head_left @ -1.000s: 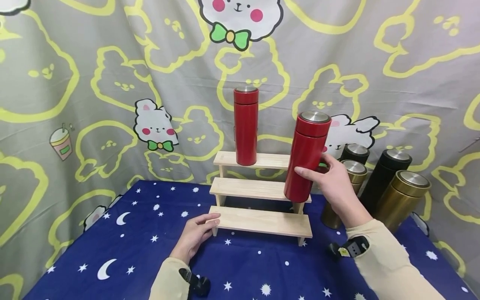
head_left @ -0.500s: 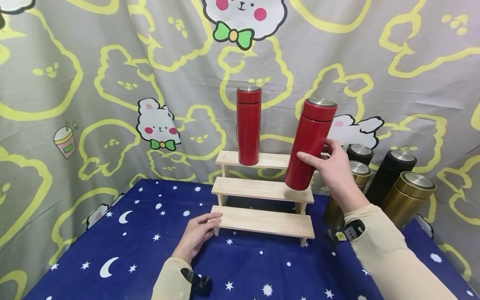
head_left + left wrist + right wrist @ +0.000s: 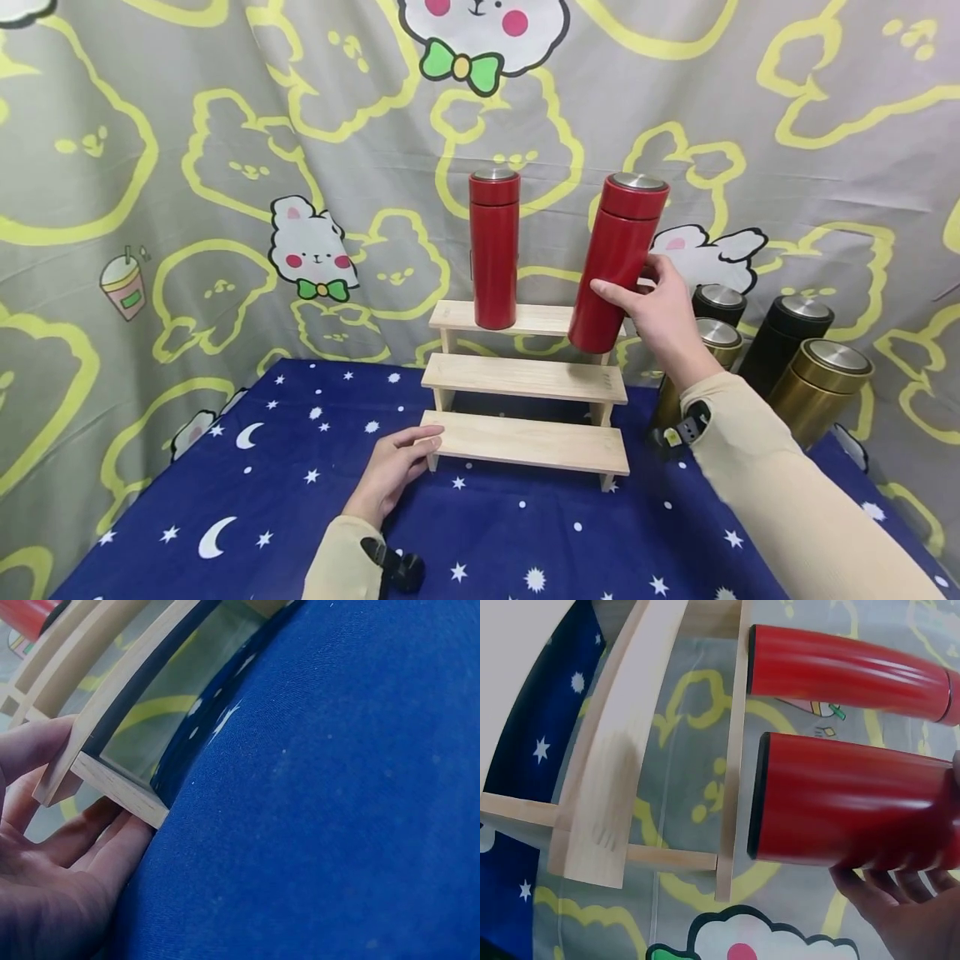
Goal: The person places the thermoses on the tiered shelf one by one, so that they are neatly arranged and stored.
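Observation:
My right hand (image 3: pixel 656 304) grips a red thermos bottle (image 3: pixel 621 258) with a steel-topped lid, thumb in front and fingers behind. The bottle tilts slightly, its top to the right. In the right wrist view, the dark base of this held bottle (image 3: pixel 855 802) is beside the top shelf, with a visible gap. A second red thermos bottle (image 3: pixel 495 250) stands upright on the left part of the top shelf. The three-tier wooden stand (image 3: pixel 525 379) is held at its bottom left end by my left hand (image 3: pixel 397 467); in the left wrist view its fingers (image 3: pixel 120 847) touch the leg.
At the right stand black thermos bottles (image 3: pixel 787 342) and gold thermos bottles (image 3: pixel 821 392), partly hidden by my right arm. A blue star-and-moon cloth (image 3: pixel 285 483) covers the table. Behind hangs a grey curtain (image 3: pixel 405 275) with cartoon prints.
My right hand has raised the red thermos bottle from in front of the middle shelf to around the top shelf's height. My left hand stays at the stand's bottom left end.

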`<state>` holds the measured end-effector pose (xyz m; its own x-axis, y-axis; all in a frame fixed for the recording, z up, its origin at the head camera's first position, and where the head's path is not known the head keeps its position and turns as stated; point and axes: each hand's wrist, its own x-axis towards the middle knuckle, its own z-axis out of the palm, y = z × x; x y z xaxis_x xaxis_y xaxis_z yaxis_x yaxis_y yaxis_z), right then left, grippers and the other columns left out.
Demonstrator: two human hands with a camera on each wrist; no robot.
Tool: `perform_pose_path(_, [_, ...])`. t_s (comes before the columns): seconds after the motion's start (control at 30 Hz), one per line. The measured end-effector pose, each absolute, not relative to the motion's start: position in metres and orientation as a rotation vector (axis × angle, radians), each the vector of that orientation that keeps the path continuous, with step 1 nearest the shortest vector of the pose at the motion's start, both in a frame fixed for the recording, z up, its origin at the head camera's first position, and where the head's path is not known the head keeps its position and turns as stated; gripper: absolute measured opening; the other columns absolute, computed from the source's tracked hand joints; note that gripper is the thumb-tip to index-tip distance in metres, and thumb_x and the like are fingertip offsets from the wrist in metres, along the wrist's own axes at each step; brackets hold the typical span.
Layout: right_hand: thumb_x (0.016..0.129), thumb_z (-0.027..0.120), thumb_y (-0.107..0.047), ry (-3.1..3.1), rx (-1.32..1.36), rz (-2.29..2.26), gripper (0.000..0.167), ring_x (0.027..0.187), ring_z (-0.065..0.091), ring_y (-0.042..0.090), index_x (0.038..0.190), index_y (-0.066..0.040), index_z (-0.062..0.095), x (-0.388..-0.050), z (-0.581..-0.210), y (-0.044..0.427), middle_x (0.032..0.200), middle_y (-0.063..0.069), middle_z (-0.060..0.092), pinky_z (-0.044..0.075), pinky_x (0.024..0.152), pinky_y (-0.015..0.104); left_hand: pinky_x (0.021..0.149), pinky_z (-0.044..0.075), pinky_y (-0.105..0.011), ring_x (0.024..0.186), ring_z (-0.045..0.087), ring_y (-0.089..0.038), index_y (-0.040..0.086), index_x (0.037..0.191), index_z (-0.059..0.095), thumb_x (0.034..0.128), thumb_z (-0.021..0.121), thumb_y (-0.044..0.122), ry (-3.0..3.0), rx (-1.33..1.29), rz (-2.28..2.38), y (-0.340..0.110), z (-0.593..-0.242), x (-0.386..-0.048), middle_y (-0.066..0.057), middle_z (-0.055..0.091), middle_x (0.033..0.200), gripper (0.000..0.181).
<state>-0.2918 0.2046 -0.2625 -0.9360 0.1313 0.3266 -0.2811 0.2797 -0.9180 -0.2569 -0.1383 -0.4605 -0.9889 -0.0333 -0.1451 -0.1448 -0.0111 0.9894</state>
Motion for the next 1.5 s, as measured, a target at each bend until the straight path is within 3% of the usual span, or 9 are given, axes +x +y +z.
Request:
perform_pose_path(0.33, [0.087, 0.076, -0.034, -2.149, 0.135, 1.790, 0.077, 0.117, 0.051, 0.025, 0.147, -0.008, 0.035, -0.308, -0.247, 0.200, 0.131, 0.010, 0.046, 0.047, 0.098, 0.043, 0.095, 0.049, -0.043, 0.111, 0.061, -0.025, 0.003, 0.115, 0.073, 0.0859, 0.077, 0.017, 2.145, -0.197, 2.176, -0.137, -0.458, -0.263, -0.018, 0.053, 0.137, 0.032])
perform_pose_path(0.67, [0.087, 0.076, -0.034, -2.158, 0.090, 1.767, 0.077, 0.116, 0.050, 0.024, 0.146, -0.007, 0.035, -0.325, -0.260, 0.200, 0.131, 0.011, 0.045, 0.047, 0.097, 0.042, 0.093, 0.051, -0.041, 0.111, 0.061, -0.026, 0.004, 0.113, 0.074, 0.0844, 0.079, 0.019, 2.173, -0.209, 2.155, -0.137, -0.466, -0.257, -0.020, 0.054, 0.135, 0.033])
perform_pose_path(1.5, [0.089, 0.074, -0.026, -2.247, 0.040, 1.704, 0.082, 0.125, 0.043, 0.030, 0.150, -0.002, 0.025, -0.337, -0.257, 0.196, 0.139, 0.017, 0.041, 0.043, 0.101, 0.043, 0.092, 0.051, -0.042, 0.105, 0.063, -0.023, 0.002, 0.112, 0.073, 0.0843, 0.079, 0.016, 2.148, -0.204, 2.157, -0.140, -0.460, -0.262, -0.018, 0.059, 0.129, 0.032])
